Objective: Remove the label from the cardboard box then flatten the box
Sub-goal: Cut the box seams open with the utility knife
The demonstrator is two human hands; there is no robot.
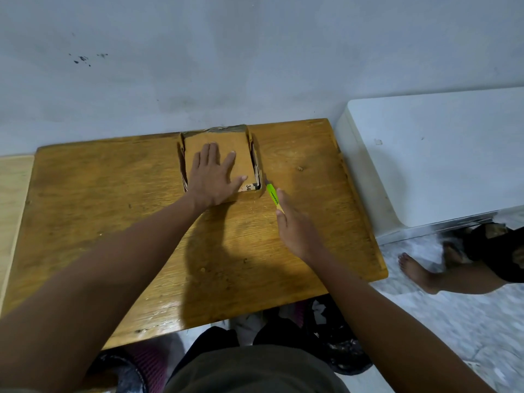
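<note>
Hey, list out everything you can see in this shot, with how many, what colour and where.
cardboard box: one, brown, far middle of the table against the wall
label: one remnant, pale with black print, near right corner of the box top
cutter: one, green and yellow, tip at the box's near right corner
table: one, brown wood, centre
wall: one, grey with dark specks, behind the table
white cabinet: one, white, right of the table
another person's bare foot: one, on the floor at right
left hand: one, pressing flat on the box
right hand: one, holding the cutter
</note>
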